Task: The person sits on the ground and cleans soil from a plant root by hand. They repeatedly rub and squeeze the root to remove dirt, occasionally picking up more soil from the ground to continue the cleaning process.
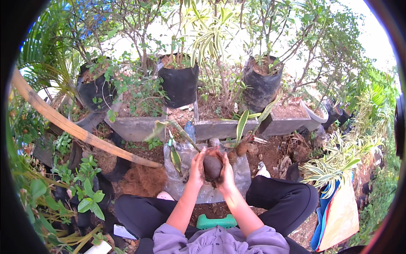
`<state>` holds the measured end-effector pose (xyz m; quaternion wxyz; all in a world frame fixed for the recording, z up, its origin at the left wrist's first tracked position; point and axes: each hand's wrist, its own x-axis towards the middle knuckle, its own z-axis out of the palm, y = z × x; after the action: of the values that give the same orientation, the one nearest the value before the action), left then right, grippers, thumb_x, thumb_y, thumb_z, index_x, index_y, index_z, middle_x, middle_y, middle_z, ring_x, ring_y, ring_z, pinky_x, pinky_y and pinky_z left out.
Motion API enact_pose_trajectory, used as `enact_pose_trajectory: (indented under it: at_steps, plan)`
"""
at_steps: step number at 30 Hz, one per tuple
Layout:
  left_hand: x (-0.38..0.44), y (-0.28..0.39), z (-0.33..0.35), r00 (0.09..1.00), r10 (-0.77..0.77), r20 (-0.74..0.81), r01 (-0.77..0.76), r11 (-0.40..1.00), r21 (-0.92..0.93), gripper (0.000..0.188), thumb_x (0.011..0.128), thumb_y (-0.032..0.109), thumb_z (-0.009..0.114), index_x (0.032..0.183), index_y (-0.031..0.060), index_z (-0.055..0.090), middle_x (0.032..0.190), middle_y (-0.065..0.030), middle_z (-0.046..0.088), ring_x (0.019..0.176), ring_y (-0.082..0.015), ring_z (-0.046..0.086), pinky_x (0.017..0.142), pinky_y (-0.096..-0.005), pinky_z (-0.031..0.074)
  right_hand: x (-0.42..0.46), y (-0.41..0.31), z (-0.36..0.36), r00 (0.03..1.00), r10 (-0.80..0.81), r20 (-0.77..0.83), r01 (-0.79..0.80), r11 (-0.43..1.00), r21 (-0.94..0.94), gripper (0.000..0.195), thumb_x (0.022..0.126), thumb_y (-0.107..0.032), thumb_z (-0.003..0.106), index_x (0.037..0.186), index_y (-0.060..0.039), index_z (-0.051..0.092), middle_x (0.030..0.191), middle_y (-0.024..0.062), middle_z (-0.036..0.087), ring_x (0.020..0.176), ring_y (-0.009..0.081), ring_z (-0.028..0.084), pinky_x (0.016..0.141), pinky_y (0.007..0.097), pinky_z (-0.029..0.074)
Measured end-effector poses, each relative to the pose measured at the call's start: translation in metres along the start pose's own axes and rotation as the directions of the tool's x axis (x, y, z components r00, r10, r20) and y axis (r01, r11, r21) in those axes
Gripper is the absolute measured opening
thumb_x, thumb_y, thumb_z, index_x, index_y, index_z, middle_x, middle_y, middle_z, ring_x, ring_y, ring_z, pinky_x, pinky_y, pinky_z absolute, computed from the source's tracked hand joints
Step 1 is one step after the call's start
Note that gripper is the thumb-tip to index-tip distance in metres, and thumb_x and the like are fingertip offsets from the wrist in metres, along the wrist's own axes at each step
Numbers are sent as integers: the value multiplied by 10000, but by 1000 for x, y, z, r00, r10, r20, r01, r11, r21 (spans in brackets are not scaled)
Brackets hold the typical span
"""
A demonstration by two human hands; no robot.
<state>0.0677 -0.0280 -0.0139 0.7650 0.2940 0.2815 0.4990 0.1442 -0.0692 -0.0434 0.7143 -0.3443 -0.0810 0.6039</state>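
Between my left hand (198, 166) and my right hand (226, 170), both soiled, a dark ball of soil (212, 166) is held over a grey plastic sheet (184, 190). A long leaf (184, 133) rises from behind my left hand; whether it is rooted in the ball I cannot tell. To the left on the sheet lie a cut variegated leaf (175, 160) and scissors (177, 146). Right of my hands stand snake plant leaves (242, 127) with brown, rounded bases (242, 148). A blue plastic bottle (190, 130) is behind the sheet.
A heap of brown coir fibre (144, 179) lies left of the sheet, beneath a bamboo pole (85, 135). Concrete planters (222, 128) and black grow bags (179, 85) line the back. A green plastic stool (216, 221) is between my legs. Coloured sacks (341, 216) hang at right.
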Motion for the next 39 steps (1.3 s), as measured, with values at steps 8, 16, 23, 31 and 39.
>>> enact_pose_trajectory:
  at_steps: [8, 16, 23, 31, 39]
  plan:
    - [-8, -7, -3, 1000, 14, 6, -14, 999, 52, 192, 873, 167, 505, 752, 18, 520, 704, -72, 571, 630, -146, 565, 603, -256, 451, -13, 5, 7, 988, 122, -90, -116, 991, 72, 511, 882, -506, 301, 1200, -119, 402, 1169, 62, 492, 1087, 216, 464, 925, 373, 359]
    - [-5, -5, -26, 971, 57, -231, -36, 995, 92, 258, 888, 252, 485, 795, 15, 533, 699, -63, 573, 630, -120, 542, 618, -244, 425, 0, 24, 7, 941, -324, 98, 338, 880, -333, 396, 930, -320, 313, 1162, -27, 442, 1141, 120, 500, 1062, 196, 473, 956, 316, 319]
    - [-14, 16, -54, 981, 94, -170, -18, 915, 402, 265, 854, 262, 551, 910, 4, 557, 806, -29, 577, 711, -78, 523, 670, -222, 411, -2, 22, 32, 987, 158, -13, -158, 987, -38, 442, 905, -431, 335, 1121, -67, 464, 1052, 89, 549, 948, 197, 538, 837, 302, 414]
    - [-40, 43, -62, 947, 142, -289, -110, 986, 125, 135, 827, 163, 569, 862, 33, 567, 824, -35, 594, 714, -93, 547, 634, -219, 421, -4, 77, 52, 992, 116, 57, -99, 965, -244, 644, 866, -575, 258, 1318, -116, 245, 1284, 113, 377, 1156, 226, 397, 967, 380, 306]
    - [-46, 36, -110, 901, 204, -382, -177, 979, 106, 198, 832, 186, 572, 931, 15, 569, 781, 14, 551, 692, -53, 495, 606, -188, 379, 15, 85, 59, 924, 251, 287, -107, 893, -437, 617, 896, -517, 220, 1336, -84, 229, 1357, 136, 277, 1236, 238, 291, 1027, 360, 203]
